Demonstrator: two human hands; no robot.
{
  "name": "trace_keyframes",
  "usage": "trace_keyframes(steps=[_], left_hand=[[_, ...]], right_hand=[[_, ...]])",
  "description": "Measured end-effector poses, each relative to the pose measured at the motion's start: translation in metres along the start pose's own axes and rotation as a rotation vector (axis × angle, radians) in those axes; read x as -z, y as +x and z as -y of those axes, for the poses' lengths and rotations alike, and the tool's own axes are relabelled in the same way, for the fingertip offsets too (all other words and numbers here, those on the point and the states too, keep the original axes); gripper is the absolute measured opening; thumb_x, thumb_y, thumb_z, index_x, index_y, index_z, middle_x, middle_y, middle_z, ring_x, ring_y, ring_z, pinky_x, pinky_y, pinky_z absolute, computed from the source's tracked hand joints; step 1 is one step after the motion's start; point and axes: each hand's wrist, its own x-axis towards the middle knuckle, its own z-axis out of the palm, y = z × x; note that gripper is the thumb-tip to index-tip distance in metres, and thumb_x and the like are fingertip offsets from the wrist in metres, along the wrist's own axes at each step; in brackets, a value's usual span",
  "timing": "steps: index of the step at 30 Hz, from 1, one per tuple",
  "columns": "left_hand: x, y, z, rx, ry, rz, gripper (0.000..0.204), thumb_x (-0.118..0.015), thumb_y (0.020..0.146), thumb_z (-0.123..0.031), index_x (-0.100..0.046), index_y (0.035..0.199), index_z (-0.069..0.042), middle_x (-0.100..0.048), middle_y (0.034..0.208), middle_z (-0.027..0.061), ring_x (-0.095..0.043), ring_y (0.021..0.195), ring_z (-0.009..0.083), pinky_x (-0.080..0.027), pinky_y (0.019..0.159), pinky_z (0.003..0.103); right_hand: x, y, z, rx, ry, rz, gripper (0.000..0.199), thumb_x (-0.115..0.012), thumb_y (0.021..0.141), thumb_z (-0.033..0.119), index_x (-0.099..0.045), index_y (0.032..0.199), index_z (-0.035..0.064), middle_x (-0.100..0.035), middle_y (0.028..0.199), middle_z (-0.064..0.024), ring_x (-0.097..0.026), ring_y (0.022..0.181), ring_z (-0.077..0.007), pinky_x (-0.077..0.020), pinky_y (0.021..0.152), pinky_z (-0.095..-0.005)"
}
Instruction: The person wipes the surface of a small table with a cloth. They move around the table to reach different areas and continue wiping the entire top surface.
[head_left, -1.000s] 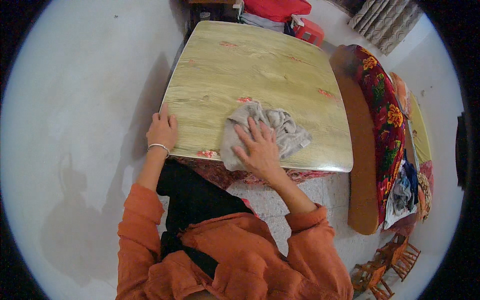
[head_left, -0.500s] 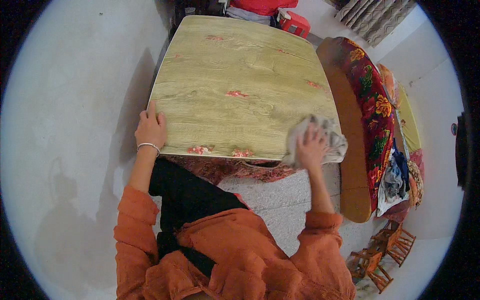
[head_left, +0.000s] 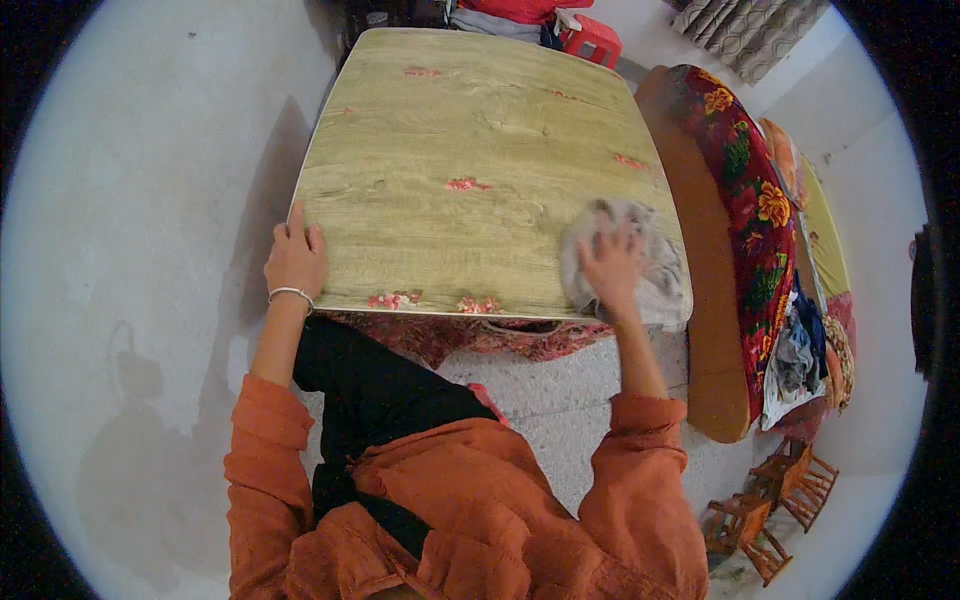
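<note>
A table (head_left: 410, 235) with a pale green-yellow wood-grain top and small red flower prints stands before me. My left hand (head_left: 296, 262) rests at its near left edge, index finger stretched forward and thumb apart, with nothing seen in it; its other fingers are partly hidden. At the near right corner a crumpled grey-white cloth (head_left: 660, 262) lies on the tabletop. Spread out on top of this cloth, my right hand (head_left: 613, 268) presses it against the surface, fingers apart.
Right of the table runs a brown wooden bed frame (head_left: 708, 330) under a red floral blanket (head_left: 745, 160). Clothes (head_left: 797, 355) are heaped on it. Wooden chair-like furniture (head_left: 745, 520) stands at lower right. A red box (head_left: 592, 42) sits beyond the table, a pale wall (head_left: 130, 200) on the left.
My right hand and the cloth have shifted slightly away from me and left, off the table's near edge. The left hand stays at its edge. The whole view has shifted a little.
</note>
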Motion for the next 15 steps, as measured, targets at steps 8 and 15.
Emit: trace_keyframes(steps=[8, 15], left_hand=[[0.002, 0.000, 0.004, 0.015, 0.016, 0.038, 0.052, -0.039, 0.094, -0.038, -0.030, 0.142, -0.019, -0.048, 0.121, 0.0205, -0.056, 0.101, 0.0395, -0.047, 0.083, 0.050], [0.011, -0.003, -0.009, 0.076, 0.020, 0.096, 0.052, -0.040, 0.094, -0.037, -0.031, 0.141, -0.017, -0.048, 0.121, 0.0197, -0.056, 0.103, 0.0387, -0.046, 0.083, 0.051]], right_hand=[[0.050, -0.031, 0.074, 0.564, 0.314, 0.147, 0.058, -0.053, 0.085, 0.051, -0.045, 0.136, 0.0252, -0.031, 0.148, -0.0125, -0.029, 0.132, -0.0422, -0.0180, 0.106, -0.0609], [-0.007, 0.071, 0.074, 0.329, 0.106, -0.042, 0.059, -0.042, 0.088, 0.058, -0.040, 0.139, 0.0282, -0.033, 0.147, -0.0097, -0.030, 0.134, -0.0375, -0.0193, 0.105, -0.0627]])
